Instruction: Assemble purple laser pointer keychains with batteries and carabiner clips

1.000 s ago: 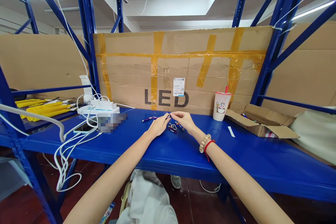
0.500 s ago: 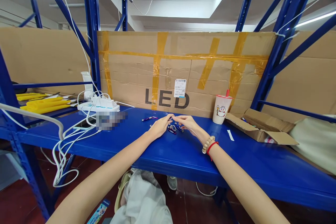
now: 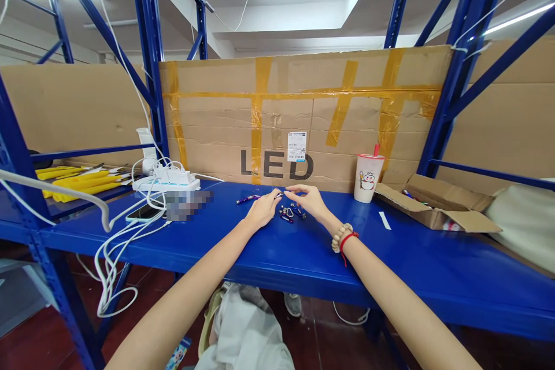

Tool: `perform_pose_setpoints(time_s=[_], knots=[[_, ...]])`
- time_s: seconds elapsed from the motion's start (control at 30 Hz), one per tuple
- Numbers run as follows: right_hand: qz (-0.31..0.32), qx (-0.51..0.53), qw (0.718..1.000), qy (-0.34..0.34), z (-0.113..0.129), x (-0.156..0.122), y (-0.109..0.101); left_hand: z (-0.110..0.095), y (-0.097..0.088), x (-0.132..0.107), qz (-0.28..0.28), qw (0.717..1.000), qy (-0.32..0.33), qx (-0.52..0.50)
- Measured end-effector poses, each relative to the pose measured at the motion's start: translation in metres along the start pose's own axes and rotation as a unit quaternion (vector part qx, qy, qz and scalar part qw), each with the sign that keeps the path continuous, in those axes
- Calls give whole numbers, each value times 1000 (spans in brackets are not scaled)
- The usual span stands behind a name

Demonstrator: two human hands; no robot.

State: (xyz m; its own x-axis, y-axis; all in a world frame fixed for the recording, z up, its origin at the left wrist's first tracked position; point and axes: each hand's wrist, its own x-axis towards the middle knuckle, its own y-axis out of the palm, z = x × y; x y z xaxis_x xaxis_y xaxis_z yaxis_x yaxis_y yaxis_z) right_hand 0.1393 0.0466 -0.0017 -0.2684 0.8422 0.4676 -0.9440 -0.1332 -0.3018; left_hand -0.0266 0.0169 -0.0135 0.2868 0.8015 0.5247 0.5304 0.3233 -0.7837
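Observation:
My left hand (image 3: 262,209) is closed in a pinch above the blue tabletop, its fingertips on a small dark metal piece (image 3: 280,195) whose kind is too small to tell. Facing it, my right hand (image 3: 310,201) has its thumb and fingertips drawn together beside that piece; what they grip is hard to see. Below and between both hands lies a small pile of shiny purple and silver metal pieces (image 3: 287,215), some with loops like clips. Another slim purple piece (image 3: 247,200) rests left of my left hand, partly hidden behind it.
A white cup with a red straw (image 3: 366,180) stands at the back right, beside an open cardboard box (image 3: 429,208). A white paper strip (image 3: 384,220) lies before them. At left are a white power strip (image 3: 167,182), tangled cables and yellow-handled tools (image 3: 89,185). Cardboard (image 3: 208,121) closes the back.
My right hand's fingers have drawn slightly back and up from my left fingertips. My left hand keeps its pinch. The whole view has shifted and tilted a little.

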Motion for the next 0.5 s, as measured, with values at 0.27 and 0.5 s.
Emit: perform_pose_setpoints(time_s=[0.27,0.5], knots=[[26,-47,997,-47,-8,4,-8,-1,3,1,24,1000,9,-15],[34,-80,994,-72,-14,8,-14,-1,6,0,34,998,36,-30]])
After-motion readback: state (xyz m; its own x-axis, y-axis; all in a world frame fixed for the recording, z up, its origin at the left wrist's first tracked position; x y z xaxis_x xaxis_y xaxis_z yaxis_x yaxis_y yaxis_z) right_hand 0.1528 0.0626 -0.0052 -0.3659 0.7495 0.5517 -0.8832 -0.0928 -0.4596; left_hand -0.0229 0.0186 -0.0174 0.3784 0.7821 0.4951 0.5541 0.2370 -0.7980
